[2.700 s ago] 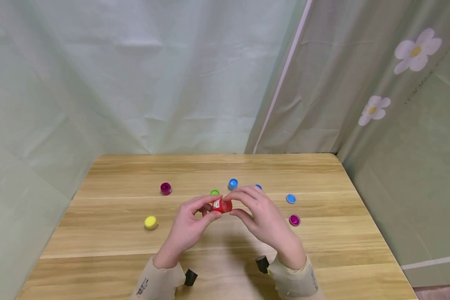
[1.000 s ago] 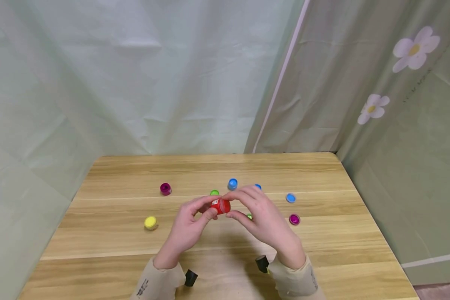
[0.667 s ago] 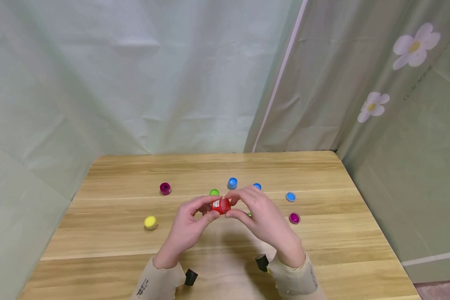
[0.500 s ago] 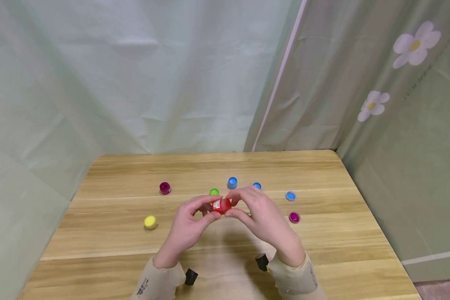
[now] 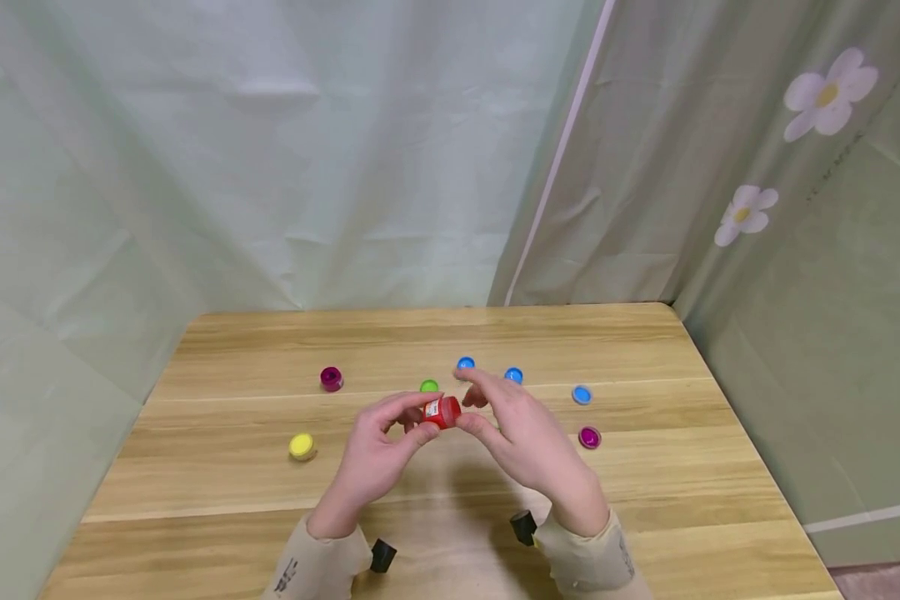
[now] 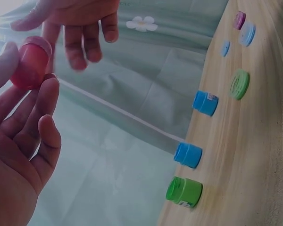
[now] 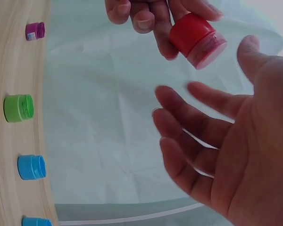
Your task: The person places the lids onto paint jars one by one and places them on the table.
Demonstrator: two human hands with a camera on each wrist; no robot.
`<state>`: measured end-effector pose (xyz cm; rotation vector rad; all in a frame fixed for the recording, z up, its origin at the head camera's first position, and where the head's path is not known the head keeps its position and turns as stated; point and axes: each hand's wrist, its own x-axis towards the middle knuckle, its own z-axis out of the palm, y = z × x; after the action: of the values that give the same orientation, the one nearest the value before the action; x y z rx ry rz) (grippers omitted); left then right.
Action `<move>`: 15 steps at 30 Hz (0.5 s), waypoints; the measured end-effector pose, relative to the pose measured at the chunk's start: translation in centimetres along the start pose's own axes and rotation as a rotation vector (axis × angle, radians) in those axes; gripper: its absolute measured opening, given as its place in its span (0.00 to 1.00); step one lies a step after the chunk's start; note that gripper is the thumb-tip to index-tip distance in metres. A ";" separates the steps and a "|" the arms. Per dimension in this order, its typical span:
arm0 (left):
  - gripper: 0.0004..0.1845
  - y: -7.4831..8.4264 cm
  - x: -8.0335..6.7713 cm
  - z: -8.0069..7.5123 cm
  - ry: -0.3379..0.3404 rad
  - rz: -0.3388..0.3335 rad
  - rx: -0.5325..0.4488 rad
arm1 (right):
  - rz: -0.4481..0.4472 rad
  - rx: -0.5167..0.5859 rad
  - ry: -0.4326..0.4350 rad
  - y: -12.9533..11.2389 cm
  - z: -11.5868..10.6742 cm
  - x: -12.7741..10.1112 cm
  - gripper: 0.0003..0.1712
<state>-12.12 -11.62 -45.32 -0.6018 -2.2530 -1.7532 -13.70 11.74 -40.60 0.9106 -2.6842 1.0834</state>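
Observation:
My left hand (image 5: 378, 450) grips a small red jar (image 5: 442, 412) between thumb and fingers, raised over the middle of the table. The jar lies tilted on its side, its paler pinkish lid (image 7: 207, 51) facing right. Just beyond that lid is my right hand (image 5: 532, 442), its fingers spread and relaxed, holding nothing. A gap shows between its fingertips and the lid in the right wrist view. Behind the hands stand a green jar (image 5: 429, 386) and two blue jars, one blue jar (image 5: 466, 363) partly covered by my right fingertips.
A purple jar (image 5: 332, 379) and a yellow-topped jar (image 5: 302, 447) stand to the left on the wooden table (image 5: 217, 483). To the right lie a blue lid (image 5: 582, 395) and a purple lid (image 5: 589, 437). A green lid (image 6: 239, 84) shows in the left wrist view. Curtains hang behind.
Earlier, my right fingers were at the red jar's lid, and the jar turned slightly. Now the right fingers have lifted away and spread. My left hand keeps its grip.

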 end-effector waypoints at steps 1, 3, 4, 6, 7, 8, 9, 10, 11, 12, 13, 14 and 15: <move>0.20 0.0 0.0 0.0 0.007 -0.003 0.007 | -0.011 0.004 0.007 0.0 0.0 -0.1 0.33; 0.19 0.0 0.0 0.0 0.013 -0.002 0.016 | -0.056 0.013 0.019 0.1 -0.1 -0.1 0.40; 0.18 0.1 -0.1 -0.1 0.011 -0.004 0.015 | -0.086 0.016 0.028 0.1 -0.1 -0.1 0.42; 0.18 0.1 -0.1 -0.1 0.005 -0.012 0.018 | -0.153 0.013 0.044 0.2 -0.1 0.0 0.45; 0.18 0.1 -0.1 -0.1 0.001 -0.016 0.015 | -0.187 0.012 0.052 0.2 -0.1 0.1 0.45; 0.18 0.2 -0.2 -0.2 -0.003 -0.024 0.012 | -0.212 0.009 0.058 0.2 -0.1 0.1 0.45; 0.18 0.2 -0.2 -0.2 -0.008 -0.033 0.005 | -0.236 0.005 0.067 0.2 -0.1 0.1 0.44; 0.18 0.2 -0.2 -0.2 -0.010 -0.040 0.001 | -0.255 0.001 0.075 0.2 -0.1 0.2 0.43; 0.18 0.2 -0.2 -0.3 -0.011 -0.046 -0.001 | -0.271 -0.004 0.082 0.2 -0.1 0.2 0.41; 0.18 0.2 -0.2 -0.3 -0.012 -0.049 -0.003 | -0.287 -0.010 0.090 0.2 -0.1 0.2 0.39; 0.18 0.2 -0.2 -0.3 -0.012 -0.050 -0.005 | -0.303 -0.014 0.097 0.2 -0.1 0.3 0.37; 0.18 0.2 -0.2 -0.3 -0.014 -0.050 -0.005 | -0.313 -0.019 0.103 0.2 -0.1 0.3 0.35; 0.18 0.2 -0.2 -0.4 -0.015 -0.046 -0.006 | -0.324 -0.024 0.108 0.2 -0.1 0.3 0.32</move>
<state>-11.84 -11.96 -45.13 -0.5712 -2.2899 -1.7830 -14.08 11.75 -40.54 1.1931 -2.3507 0.9943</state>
